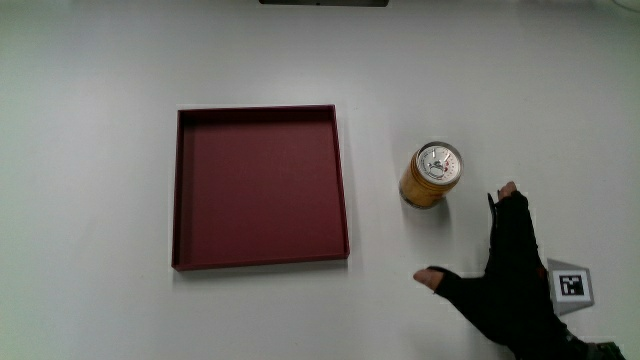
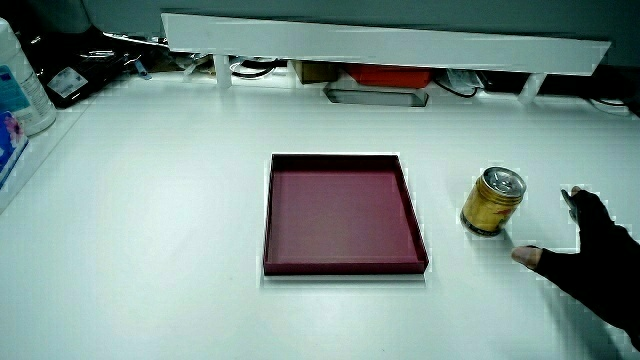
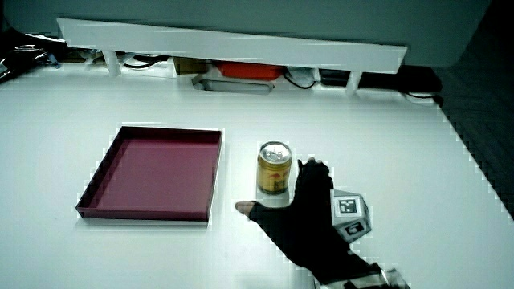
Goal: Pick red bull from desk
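Gold can (image 1: 431, 175), silver top, upright

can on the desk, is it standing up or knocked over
Standing upright. The can rests on its base on the table beside the red tray, its silver lid with the pull tab facing up. The hand is spread near it, not touching.

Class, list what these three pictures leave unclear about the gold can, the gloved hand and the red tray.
- Printing on the gold drinks can with a silver top: too small to read in any view.
- Black-gloved hand: forearm cut off by the picture's edge in the main view and in a side view.
- Can's base: partly hidden by the hand in a side view.
- Shallow dark red square tray: nothing hidden.
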`<state>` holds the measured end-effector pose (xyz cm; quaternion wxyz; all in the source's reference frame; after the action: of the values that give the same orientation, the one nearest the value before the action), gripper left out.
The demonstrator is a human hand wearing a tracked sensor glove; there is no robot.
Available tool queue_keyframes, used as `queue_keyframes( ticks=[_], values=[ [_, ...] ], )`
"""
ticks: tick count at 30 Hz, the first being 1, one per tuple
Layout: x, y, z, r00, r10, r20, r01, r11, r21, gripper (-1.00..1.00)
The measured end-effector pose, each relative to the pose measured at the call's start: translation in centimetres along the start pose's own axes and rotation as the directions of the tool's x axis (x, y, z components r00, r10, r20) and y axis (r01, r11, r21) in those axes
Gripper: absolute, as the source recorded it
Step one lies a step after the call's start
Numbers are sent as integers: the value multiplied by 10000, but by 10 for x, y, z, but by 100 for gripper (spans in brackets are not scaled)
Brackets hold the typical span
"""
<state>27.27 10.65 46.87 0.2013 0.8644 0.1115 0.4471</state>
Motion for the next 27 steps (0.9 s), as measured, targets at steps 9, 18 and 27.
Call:
queue_keyframes(
  ticks=[9, 18, 27],
  values=[
    [10, 44, -5, 9826, -348, -1825, 364, 9993, 54, 0],
    [10, 76, -20, 9638, -533, -2613, 526, 9986, -96, 0],
    [10, 82, -24, 9501, -626, -3055, 656, 9978, -5, 0]
  ],
)
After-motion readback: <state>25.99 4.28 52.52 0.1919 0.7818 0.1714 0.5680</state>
